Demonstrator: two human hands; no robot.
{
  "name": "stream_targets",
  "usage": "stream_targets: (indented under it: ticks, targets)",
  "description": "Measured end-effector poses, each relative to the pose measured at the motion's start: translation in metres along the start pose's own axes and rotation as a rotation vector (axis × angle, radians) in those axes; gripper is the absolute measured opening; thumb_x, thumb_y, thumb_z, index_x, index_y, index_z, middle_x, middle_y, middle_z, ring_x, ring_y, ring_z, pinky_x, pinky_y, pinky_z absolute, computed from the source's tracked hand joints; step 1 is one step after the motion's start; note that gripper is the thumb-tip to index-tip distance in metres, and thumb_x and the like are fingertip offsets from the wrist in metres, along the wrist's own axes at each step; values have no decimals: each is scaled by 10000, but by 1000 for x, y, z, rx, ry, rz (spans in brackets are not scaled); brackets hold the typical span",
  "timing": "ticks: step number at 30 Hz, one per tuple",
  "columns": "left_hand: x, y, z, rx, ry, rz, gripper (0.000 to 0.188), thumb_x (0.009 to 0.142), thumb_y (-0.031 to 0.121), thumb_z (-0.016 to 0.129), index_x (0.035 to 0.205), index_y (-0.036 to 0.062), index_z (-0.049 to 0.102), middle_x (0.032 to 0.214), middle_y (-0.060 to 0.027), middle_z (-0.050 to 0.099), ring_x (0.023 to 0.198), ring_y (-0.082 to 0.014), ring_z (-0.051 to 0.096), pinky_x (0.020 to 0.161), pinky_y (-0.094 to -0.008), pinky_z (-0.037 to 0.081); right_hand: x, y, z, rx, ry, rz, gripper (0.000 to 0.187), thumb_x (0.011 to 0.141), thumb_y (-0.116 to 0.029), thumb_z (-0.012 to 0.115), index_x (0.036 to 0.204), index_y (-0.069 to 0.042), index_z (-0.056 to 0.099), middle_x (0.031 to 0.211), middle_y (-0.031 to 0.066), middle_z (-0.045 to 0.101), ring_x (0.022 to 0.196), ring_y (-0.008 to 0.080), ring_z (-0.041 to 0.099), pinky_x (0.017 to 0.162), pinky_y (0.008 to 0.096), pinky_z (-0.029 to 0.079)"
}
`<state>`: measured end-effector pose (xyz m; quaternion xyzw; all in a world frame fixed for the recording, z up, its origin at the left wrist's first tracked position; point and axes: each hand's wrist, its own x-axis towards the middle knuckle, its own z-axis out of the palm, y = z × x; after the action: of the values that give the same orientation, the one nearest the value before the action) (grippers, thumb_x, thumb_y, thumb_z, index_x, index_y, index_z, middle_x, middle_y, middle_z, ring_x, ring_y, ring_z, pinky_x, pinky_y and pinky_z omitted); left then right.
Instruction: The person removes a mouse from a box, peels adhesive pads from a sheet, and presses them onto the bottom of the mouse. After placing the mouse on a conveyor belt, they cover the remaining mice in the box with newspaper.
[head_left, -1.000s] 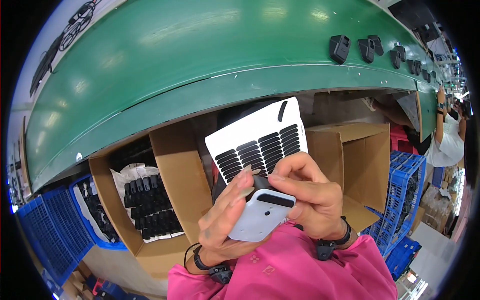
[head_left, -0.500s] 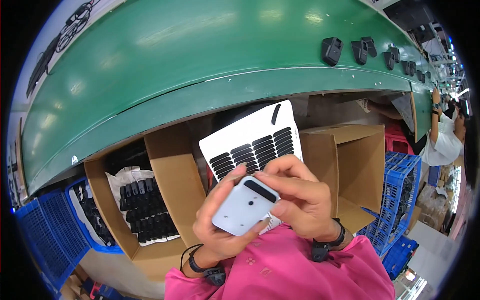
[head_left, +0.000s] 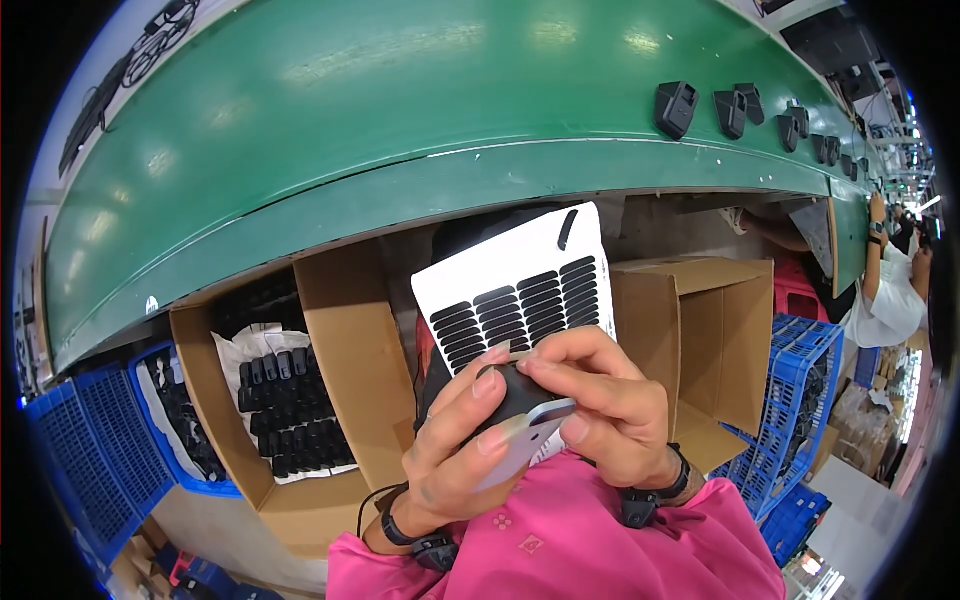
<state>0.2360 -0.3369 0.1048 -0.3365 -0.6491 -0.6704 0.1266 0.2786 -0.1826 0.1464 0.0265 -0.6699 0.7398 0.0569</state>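
Observation:
My left hand (head_left: pixel 455 445) is wrapped around a small black housing (head_left: pixel 515 393) with a pale, rounded flat plate on one side. The housing is tilted, its dark side up and the plate turned toward my body. My right hand (head_left: pixel 610 400) grips the same housing at its far edge and right end, thumb by the plate's rim. Just beyond my fingers is a white sheet (head_left: pixel 480 272) bearing rows of black oblong strips (head_left: pixel 497 297). One strip (head_left: pixel 567 229) sits apart near its upper right corner. What supports the sheet is mostly hidden.
A long green bench (head_left: pixel 350 110) runs across the far side, with several black angled units (head_left: pixel 676 110) at its right. Open cardboard boxes flank me; the left box (head_left: pixel 350 330) holds rows of black parts (head_left: pixel 290 410). Blue crates (head_left: pixel 790 390) stand at both sides. Another person (head_left: pixel 888 270) is far right.
The housing has been tipped over in my hands, so the pale plate with its black strip no longer faces up and the black side shows. Both hands still hold it.

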Motion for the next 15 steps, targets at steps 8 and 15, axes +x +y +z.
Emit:
stream_targets:
  ticks: [8,15]
  targets:
    - [7,-8,-14,221,-189,69,472,701,-81,758,1123,46,588,1225,-167,568,1062,-435,591,846,-463,588,10,-8,-6,-754,116,-247,292,766,-95,730,1006,60,671,821,149,665,658,236,668,567,293,539]
    - [-8,-8,-28,258,-364,25,404,719,-73,747,1091,33,631,1204,-137,604,1091,-396,584,854,-416,589,-4,1,-2,-733,-10,-105,186,781,0,687,958,53,672,800,130,663,656,243,664,564,301,537]
